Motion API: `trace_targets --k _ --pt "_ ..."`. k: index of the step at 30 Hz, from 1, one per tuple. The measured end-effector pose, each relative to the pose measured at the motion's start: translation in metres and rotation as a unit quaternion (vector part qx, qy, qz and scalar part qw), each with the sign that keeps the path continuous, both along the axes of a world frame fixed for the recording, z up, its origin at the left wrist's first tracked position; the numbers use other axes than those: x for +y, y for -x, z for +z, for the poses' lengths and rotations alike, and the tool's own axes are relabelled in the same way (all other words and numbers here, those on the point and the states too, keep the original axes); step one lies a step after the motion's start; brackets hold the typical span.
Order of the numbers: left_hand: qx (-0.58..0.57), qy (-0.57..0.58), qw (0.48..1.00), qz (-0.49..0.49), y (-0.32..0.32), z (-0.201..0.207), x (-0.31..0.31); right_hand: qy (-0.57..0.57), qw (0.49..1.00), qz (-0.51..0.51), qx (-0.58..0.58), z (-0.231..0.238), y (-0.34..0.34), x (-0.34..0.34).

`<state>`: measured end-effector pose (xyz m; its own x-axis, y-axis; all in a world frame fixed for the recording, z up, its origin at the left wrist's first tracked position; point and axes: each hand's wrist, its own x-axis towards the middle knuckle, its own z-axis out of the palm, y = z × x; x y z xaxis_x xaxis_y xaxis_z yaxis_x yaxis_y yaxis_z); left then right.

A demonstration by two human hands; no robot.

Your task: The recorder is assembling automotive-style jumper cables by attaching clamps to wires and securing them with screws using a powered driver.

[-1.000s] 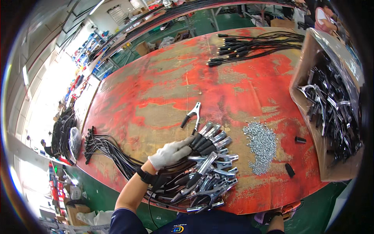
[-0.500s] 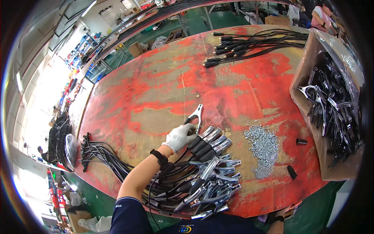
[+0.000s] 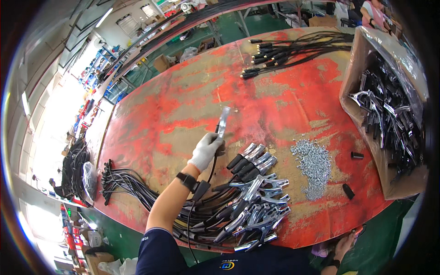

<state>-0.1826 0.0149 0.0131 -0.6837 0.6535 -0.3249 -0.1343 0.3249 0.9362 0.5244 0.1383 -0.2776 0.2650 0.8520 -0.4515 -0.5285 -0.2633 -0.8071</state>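
My left hand [image 3: 207, 150], in a white glove, is closed on a silver metal clamp [image 3: 223, 122] with a black cable [image 3: 213, 169] hanging from it. The clamp points away from me, above the red table [image 3: 178, 110], and shows its narrow side. Just right of that hand lies a row of clamps with black sleeves [image 3: 245, 167]. Nearer me is a heap of silver clamps [image 3: 256, 211], joined to black cables. At the table's near right edge my right hand [image 3: 344, 246] is bare, its fingers curled around something small that I cannot make out.
Small metal screws [image 3: 314, 169] lie in a pile right of the clamps. Two black sleeves [image 3: 349, 191] lie beyond them. A lined cardboard box [image 3: 350, 87] with clamps stands at the right. Cables with connectors [image 3: 293, 57] cross the far side; a cable bundle [image 3: 123, 178] lies left.
My left hand has lifted the clamp up and left, away from the sleeved row, turning it from its broad side to its narrow side. The right hand has come slightly further into view.
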Motion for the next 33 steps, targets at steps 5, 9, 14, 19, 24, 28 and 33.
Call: trace_targets --k 5,9,14,19,24,28,33 --pt "-0.11 -0.223 0.967 0.054 -0.054 0.058 -0.051 -0.204 0.972 0.117 0.019 0.053 -0.087 0.029" --pt "-0.07 -0.207 0.976 -0.008 -0.13 0.1 -0.074 -0.352 0.926 0.139 -0.013 0.112 -0.081 0.079" --pt "-0.005 -0.097 0.99 -0.101 -0.184 0.114 -0.103 -0.332 0.91 0.248 0.028 0.271 0.157 0.069" --pt "0.153 -0.018 0.972 -0.178 -0.199 0.106 -0.106 -0.305 0.858 0.389 0.138 0.343 0.37 -0.002" --pt "0.051 -0.064 0.986 -0.146 -0.197 0.084 -0.107 -0.321 0.708 0.546 0.312 0.38 0.452 -0.045" --pt "0.358 0.005 0.918 -0.17 -0.195 0.086 -0.102 -0.37 0.807 0.404 0.222 0.393 0.456 -0.06" --pt "0.289 -0.027 0.949 -0.125 -0.187 0.08 -0.085 -0.327 0.865 0.335 0.182 0.398 0.466 -0.041"
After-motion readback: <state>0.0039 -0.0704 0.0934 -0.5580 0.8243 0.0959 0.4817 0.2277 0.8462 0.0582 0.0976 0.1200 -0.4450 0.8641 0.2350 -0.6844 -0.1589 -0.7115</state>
